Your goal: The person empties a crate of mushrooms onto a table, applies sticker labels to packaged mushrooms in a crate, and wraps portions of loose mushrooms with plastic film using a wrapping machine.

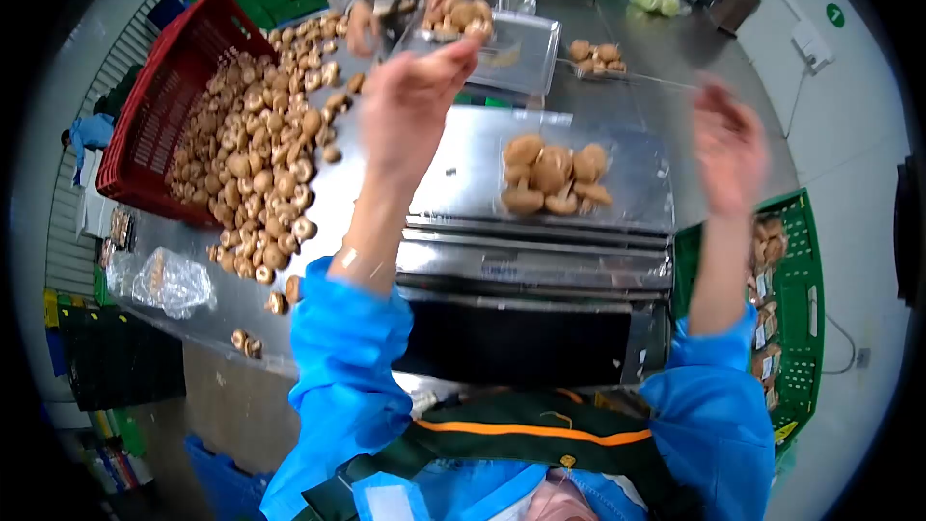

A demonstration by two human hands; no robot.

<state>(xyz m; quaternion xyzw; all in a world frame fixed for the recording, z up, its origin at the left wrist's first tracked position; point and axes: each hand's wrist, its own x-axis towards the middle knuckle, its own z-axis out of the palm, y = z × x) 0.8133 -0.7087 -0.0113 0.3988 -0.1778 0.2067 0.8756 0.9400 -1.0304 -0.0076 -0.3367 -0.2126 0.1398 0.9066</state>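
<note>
My left hand (420, 96), blurred by motion, is raised over the left side of a steel wrapping machine (535, 265). My right hand (728, 150) is raised at its right side, also blurred. A thin bright edge of clear plastic film (661, 83) runs between the hands, and the fingers of both seem pinched on its ends. Below the film, a pack of large brown mushrooms (555, 169) lies on the machine's flat top.
A red crate (154, 116) lies tipped, with loose mushrooms (260, 145) spread before it. Opposite, a person's hands (439, 0) handle mushrooms over a steel scale (521, 48). Another mushroom pack (598, 56) lies beyond. A green crate (805, 280) with packs stands right; crumpled plastic (174, 282) lies left.
</note>
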